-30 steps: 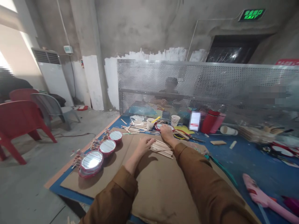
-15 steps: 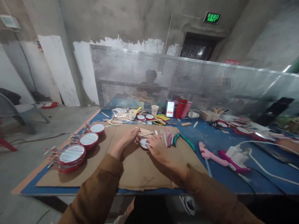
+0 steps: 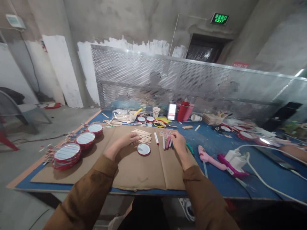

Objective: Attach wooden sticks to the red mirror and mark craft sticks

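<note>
My left hand (image 3: pixel 128 141) rests at the left edge of a pile of flat wooden craft sticks (image 3: pixel 144 136), its fingers pinched together; what they hold, if anything, is hard to make out. On the cardboard just below the pile lies a small round red-rimmed disc (image 3: pixel 144 149) with a pale face, untouched. My right hand (image 3: pixel 178 142) is over the pliers, fingers closed and their grip hidden; the teal handle (image 3: pixel 189 149) shows beside it. Several coloured markers (image 3: pixel 168 142) lie just left of that hand, and a white marker with a red cap (image 3: pixel 156 138) lies farther left.
Stacked red-rimmed discs (image 3: pixel 67 153) line the left of the cardboard sheet (image 3: pixel 136 174). A pink glue gun (image 3: pixel 211 158) and a magenta power strip (image 3: pixel 233 167) with white cables lie at right. Cups, a red bottle (image 3: pixel 183 111) and a phone (image 3: pixel 172 111) stand before the perforated metal screen (image 3: pixel 134 73).
Both hands have left the small disc, which now lies uncovered on the cardboard. My right hand has moved right to the pliers; my left hand has shifted left beside the sticks.
</note>
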A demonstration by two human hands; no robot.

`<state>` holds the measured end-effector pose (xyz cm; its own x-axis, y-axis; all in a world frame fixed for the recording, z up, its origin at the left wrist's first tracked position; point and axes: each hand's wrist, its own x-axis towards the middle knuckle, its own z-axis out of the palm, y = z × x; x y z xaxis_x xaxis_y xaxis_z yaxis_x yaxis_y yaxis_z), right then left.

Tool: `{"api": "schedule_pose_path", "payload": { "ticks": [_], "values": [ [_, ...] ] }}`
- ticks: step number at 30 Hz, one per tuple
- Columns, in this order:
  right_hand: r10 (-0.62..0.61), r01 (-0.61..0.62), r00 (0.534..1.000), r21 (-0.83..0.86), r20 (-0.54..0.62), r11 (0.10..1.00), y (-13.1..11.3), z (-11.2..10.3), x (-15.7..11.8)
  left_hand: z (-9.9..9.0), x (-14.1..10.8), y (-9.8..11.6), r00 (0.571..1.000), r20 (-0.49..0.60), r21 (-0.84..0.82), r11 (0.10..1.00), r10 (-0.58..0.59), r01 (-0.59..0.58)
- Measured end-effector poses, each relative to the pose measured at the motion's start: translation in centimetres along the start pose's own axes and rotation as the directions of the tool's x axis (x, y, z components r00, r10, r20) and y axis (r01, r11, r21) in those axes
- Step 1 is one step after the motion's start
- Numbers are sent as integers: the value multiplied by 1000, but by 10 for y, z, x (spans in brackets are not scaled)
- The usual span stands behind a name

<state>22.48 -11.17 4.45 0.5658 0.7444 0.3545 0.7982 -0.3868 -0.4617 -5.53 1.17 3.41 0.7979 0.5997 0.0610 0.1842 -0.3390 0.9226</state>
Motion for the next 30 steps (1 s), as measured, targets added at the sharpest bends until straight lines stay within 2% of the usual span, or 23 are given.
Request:
{"api": "schedule_pose_path", "payload": {
  "ticks": [3, 7, 9, 13, 19, 25, 30],
  "values": [
    [-35, 37, 999, -72, 31, 997, -15, 3, -8, -1, -4, -1, 1000, -10, 8, 1000, -10, 10],
    [-93, 130, 987, -315, 131, 940, -34, 6, -20, -2, -4, -3, 999, -32, 14, 1000, -19, 19],
    [-81, 127, 987, -375, 136, 918, -37, 6, -23, -2, -4, -2, 999, -34, 12, 1000, -21, 22],
    [-34, 64, 995, -351, 92, 934, -35, 6, -22, -2, -6, 5, 999, -47, -3, 1000, -22, 22],
    [-69, 66, 998, -302, 2, 951, -40, 7, -12, 1, -8, 8, 999, -35, 1, 1000, 4, -4],
    [-90, 112, 993, -341, 81, 933, -53, 18, 1, 2, -4, 4, 998, -44, 14, 999, 37, -36],
    [-102, 140, 988, -388, 115, 911, -50, 31, 6, 3, -6, 11, 998, -50, -6, 999, 31, -31]
  ]
}}
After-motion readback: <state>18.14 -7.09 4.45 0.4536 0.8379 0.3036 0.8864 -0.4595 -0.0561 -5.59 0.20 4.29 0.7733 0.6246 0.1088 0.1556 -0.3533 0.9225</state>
